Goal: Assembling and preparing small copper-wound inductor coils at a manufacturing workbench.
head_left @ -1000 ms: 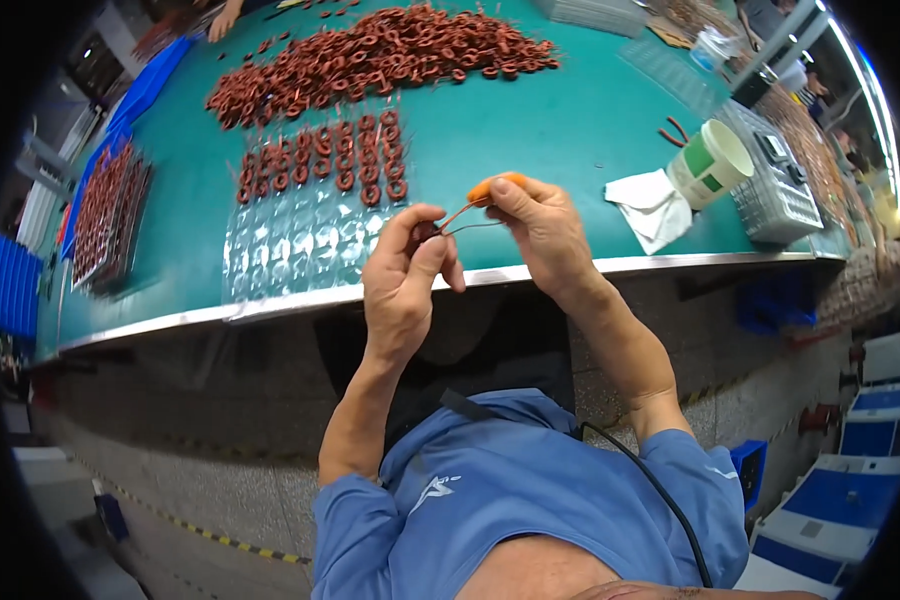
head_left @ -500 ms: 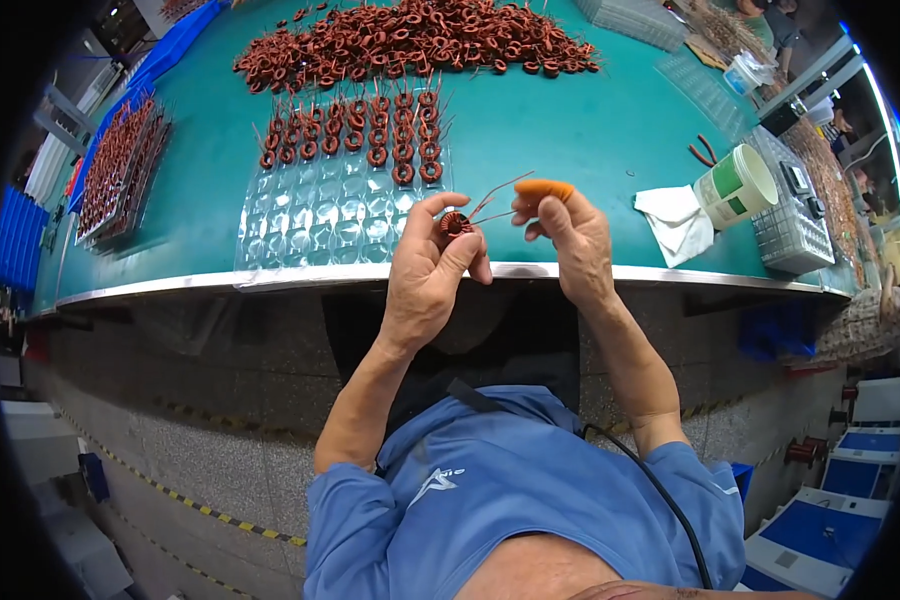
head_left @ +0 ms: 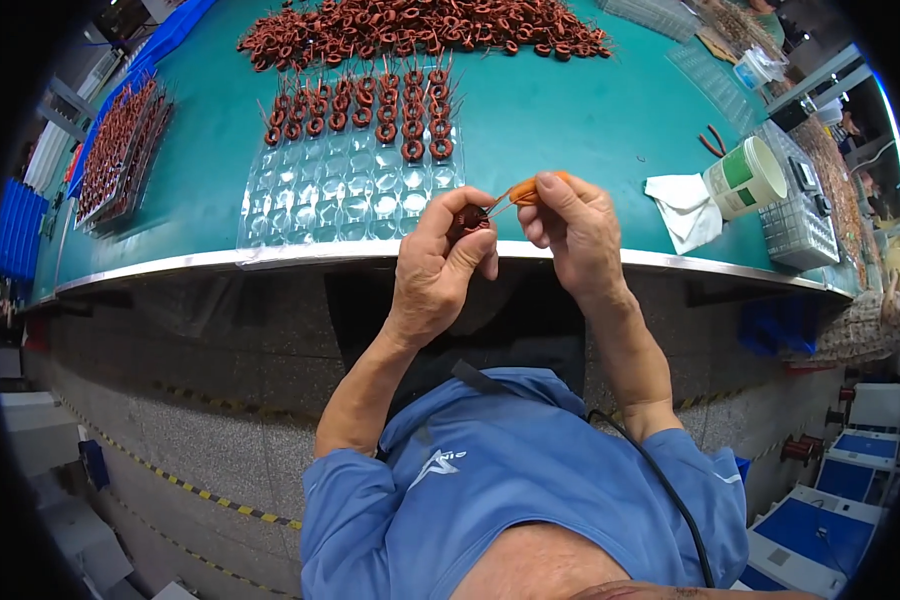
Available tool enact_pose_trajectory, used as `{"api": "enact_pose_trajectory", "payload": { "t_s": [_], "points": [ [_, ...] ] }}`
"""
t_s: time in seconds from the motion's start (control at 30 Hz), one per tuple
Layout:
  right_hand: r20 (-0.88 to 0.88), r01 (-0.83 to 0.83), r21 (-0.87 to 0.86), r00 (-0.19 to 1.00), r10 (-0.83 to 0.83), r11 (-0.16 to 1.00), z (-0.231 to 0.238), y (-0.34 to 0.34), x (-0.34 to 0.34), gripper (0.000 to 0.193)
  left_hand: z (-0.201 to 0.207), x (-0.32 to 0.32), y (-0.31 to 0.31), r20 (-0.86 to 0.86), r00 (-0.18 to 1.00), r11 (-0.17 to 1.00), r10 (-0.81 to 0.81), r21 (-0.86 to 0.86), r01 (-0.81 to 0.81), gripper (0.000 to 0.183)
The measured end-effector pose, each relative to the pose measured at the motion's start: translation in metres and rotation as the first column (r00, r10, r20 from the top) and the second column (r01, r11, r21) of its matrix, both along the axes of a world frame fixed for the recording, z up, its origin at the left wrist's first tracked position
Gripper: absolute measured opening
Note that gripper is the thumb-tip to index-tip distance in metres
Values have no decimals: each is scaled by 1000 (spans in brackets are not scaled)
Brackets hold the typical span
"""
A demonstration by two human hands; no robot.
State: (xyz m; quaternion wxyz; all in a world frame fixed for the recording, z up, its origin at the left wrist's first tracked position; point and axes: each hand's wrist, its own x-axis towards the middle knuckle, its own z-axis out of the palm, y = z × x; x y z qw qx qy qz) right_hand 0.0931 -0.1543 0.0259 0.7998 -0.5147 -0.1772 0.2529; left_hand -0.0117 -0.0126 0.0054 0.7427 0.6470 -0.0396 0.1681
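Note:
My left hand pinches a copper-wound toroid coil between thumb and fingers, just above the front edge of the bench. Two thin wire leads run from the coil toward my right hand. An orange finger cover sits on that hand's index finger, and the thumb presses against it. The lead ends vanish in this pinch. Behind my left hand lies a clear plastic tray with round pockets, its far rows filled with wound coils.
A large heap of coils covers the far side of the green bench. Stacked filled trays stand at the left. On the right are a white cloth, a white-and-green tub, red-handled pliers and clear trays.
My right hand has closed its thumb and covered index finger on the leads, which stood loose before. The coil has turned and moved slightly right in my left hand.

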Motion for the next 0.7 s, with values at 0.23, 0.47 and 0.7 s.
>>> {"api": "enact_pose_trajectory", "payload": {
  "t_s": [0.23,0.47,0.7],
  "points": [
    [223,139,-107,968,-113,984,-19,13,-2,28,-14,-4,4,-20,999,992,28,-123,-30,26],
    [163,41,-149,987,-17,988,-26,1,2,26,-23,0,13,-152,984,982,-96,-174,69,32],
    [199,82,-87,978,-63,993,-31,-2,-2,25,-25,-1,1,-44,993,978,-114,-178,104,26]
  ]
}}
